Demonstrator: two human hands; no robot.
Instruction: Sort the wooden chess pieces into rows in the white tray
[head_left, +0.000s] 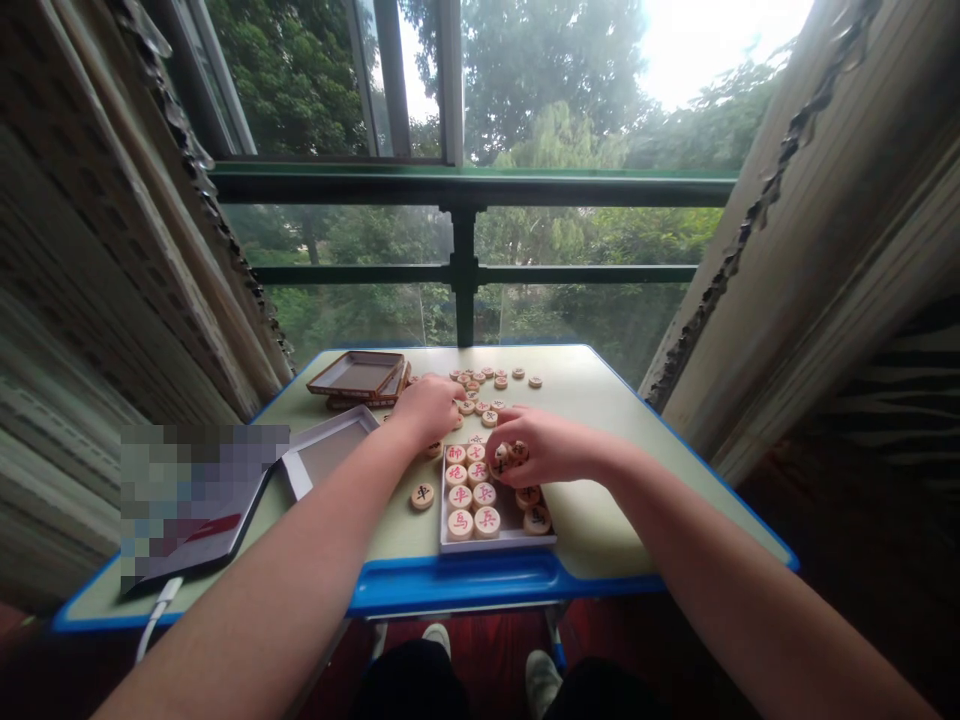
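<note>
Head view: with right hand (546,442) curled over box (496,546), left hand (424,410) beyond it, cannot tell whether either pinching; best settle pieces (487,522) flat.

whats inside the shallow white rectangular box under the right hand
The shallow white rectangular box holds round wooden red-marked pieces at left, round wooden black-marked pieces at right. Whatever lies beneath the right hand cannot be seen.
</note>
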